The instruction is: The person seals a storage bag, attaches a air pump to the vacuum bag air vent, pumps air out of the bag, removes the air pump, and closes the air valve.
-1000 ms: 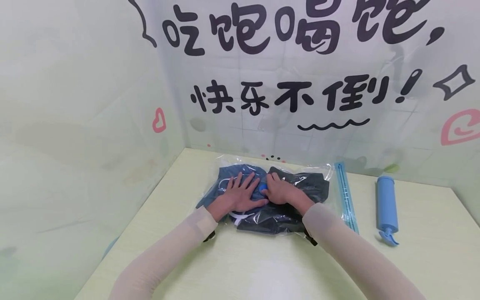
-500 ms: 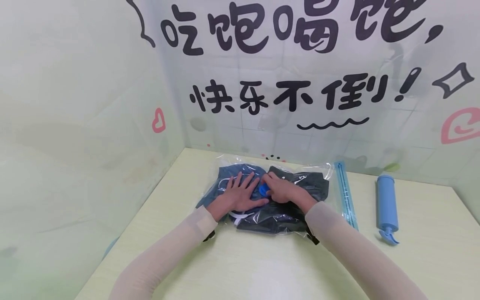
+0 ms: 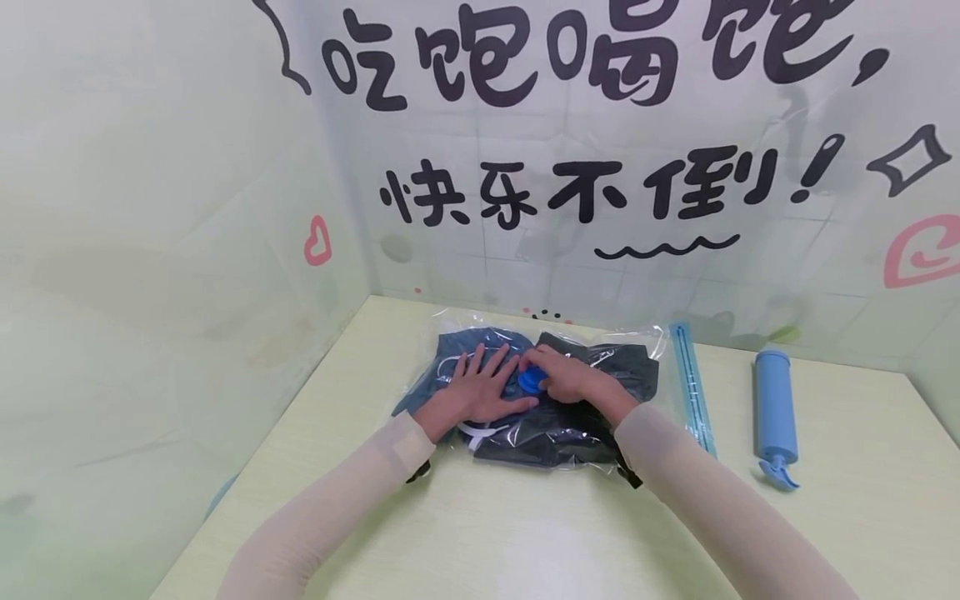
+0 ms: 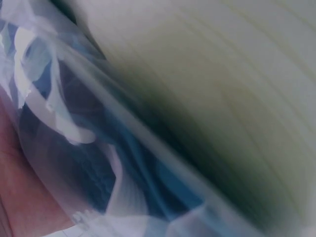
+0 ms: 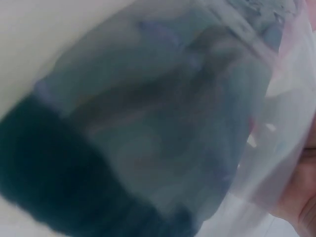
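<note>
A clear vacuum storage bag (image 3: 672, 392) lies on the table with folded blue clothing (image 3: 461, 342) in its left half and dark clothing (image 3: 630, 367) in its right. Near its middle sits a round blue valve cap (image 3: 531, 381). My left hand (image 3: 480, 393) presses flat on the bag left of the cap, fingers spread. With curled fingers, my right hand (image 3: 564, 375) grips the cap from its right side. The left wrist view has the bag's edge and white-trimmed clothing (image 4: 54, 108) close up. Blurred dark green cloth (image 5: 64, 163) shows through plastic in the right wrist view.
A blue hand pump (image 3: 777, 408) lies on the table (image 3: 525, 533) right of the bag, handle toward me. The bag's blue zip strip (image 3: 692, 383) runs along its right end. A printed wall sheet (image 3: 525, 275) stands behind, with another sheet at the left.
My right hand has shifted slightly, its fingers turning about the valve cap, and more of the blue cap shows now. My left hand stays in place.
</note>
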`<state>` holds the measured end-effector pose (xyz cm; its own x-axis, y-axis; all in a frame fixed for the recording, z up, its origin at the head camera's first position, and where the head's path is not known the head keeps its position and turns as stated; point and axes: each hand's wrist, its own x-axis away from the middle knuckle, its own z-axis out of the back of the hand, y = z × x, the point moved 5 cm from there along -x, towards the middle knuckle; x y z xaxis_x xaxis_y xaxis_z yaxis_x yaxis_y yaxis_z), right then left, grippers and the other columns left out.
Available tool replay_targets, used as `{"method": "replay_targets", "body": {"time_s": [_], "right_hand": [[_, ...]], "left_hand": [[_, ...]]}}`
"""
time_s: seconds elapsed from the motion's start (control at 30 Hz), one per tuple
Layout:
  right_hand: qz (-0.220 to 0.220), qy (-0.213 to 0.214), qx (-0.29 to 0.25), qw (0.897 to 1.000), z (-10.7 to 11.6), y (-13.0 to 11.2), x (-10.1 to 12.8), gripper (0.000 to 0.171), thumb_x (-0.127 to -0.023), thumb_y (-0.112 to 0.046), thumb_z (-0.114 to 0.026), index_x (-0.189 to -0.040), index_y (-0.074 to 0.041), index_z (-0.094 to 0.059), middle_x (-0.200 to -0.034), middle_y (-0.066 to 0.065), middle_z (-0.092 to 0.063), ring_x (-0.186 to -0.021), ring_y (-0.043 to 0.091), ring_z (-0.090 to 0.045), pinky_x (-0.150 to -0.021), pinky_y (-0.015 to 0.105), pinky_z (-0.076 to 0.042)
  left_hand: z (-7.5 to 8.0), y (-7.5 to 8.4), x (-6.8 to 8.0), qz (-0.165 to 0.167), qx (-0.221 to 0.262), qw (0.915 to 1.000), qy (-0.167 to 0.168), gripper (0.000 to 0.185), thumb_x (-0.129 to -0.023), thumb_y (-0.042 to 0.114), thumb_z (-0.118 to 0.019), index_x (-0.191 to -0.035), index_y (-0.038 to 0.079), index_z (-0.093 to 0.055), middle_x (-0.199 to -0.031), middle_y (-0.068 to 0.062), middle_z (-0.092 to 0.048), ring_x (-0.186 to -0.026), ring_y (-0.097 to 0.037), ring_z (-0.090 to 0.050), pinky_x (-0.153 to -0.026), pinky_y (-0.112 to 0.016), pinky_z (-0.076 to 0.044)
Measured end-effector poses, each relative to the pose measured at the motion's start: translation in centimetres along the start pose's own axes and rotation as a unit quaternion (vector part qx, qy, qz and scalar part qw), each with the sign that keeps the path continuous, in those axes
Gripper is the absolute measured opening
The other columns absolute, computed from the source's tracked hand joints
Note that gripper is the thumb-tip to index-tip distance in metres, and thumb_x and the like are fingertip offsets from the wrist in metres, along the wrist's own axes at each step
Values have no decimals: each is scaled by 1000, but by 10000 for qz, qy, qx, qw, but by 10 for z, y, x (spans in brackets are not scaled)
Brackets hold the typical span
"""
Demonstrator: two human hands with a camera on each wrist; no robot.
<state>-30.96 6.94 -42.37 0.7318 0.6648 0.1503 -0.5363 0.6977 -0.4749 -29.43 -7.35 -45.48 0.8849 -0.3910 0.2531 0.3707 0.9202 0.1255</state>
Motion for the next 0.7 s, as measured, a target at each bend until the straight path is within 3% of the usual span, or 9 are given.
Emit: {"method": "replay_targets", "body": {"time_s": [0.17,0.33,0.57,0.7], "right_hand": [[96,-24,-371,9993,3,4,1,37,-94,8,-59,-129,1,-52,-129,20,-49,-121,36,-50,-106,49,-40],[-131,42,-605,9981,5,5,1,45,-90,-6,-67,-131,5,-50,-127,21,-50,-117,34,-52,-103,46,-41],[-770,329,-379,9958,3,5,1,52,-98,-39,-69,-126,2,-53,-118,17,-53,-102,30,-57,-92,45,-48],[-1103,514,-28,9926,0,5,-1,48,-98,-45,-67,-114,-1,-55,-103,11,-52,-86,27,-56,-78,42,-49]], "left_hand": [[0,-1,1,-51,68,10000,-17,94,-94,81,-33,-165,24,-14,-170,-1,-2,-152,-38,6,-117,-59,-1],[0,-1,-1,-55,57,10000,-35,93,-94,80,-34,-165,24,-13,-170,-1,-1,-152,-37,7,-117,-59,-1],[-1,-1,0,-44,17,9999,-105,93,-94,80,-32,-165,24,-12,-170,-2,0,-152,-38,8,-117,-60,-1],[0,0,2,-52,33,9999,-112,92,-95,79,-32,-165,23,-12,-170,-2,-1,-152,-38,7,-117,-60,-1]]}}
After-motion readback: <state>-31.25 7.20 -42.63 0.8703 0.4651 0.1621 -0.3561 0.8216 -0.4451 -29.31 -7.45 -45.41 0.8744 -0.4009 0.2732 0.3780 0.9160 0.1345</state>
